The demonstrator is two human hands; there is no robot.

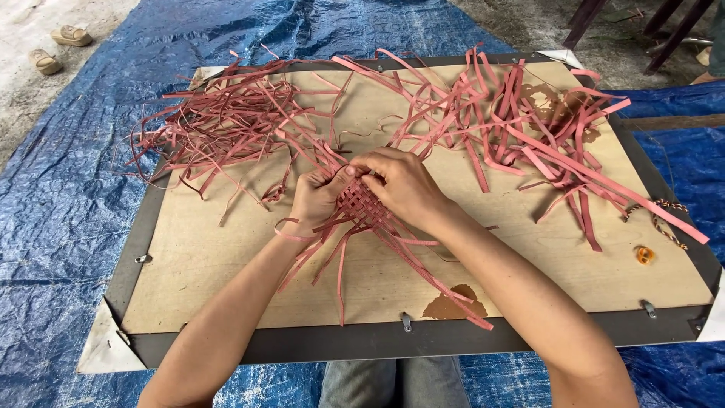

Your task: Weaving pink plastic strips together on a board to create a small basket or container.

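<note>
A small woven patch of pink strips (362, 208) lies at the middle of a wooden board (226, 257). Long loose ends trail from it toward me. My left hand (317, 198) grips the patch's left side, fingers curled over the strips. My right hand (404, 185) presses on its upper right side, fingers pinching strips against the left hand. Loose pink strips lie in a heap at the far left (226, 121) and a second heap at the far right (529, 121).
The board sits in a dark frame (423, 340) with metal clips, on a blue tarp (60, 227). A small orange object (643, 255) and a braided cord (664, 215) lie near the right edge. Sandals (57, 47) rest far left. My knees are under the near edge.
</note>
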